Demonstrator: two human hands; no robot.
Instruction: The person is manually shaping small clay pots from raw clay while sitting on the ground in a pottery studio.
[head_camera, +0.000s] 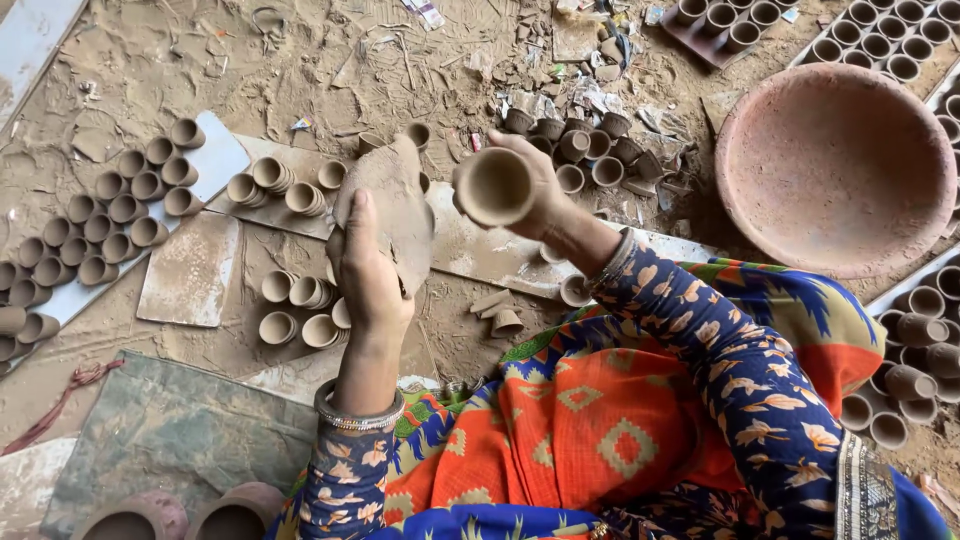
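Clay work is proceeding beside the large round terracotta-coloured bowl lying at upper right, while the left hand is gripping a flat grey-brown wad of clay-caked cloth, fingers curled behind it and thumb pressed along its front, and the right hand is holding a small unfired grey-brown clay cup above the dusty ground, fingers wrapped closed around its base, mouth facing the camera. Wiping is best done with light, even pressure, since the thin rim probably deforms easily. Torn white and coloured paper wrappers are lying scattered at upper centre, markings too small to make out.
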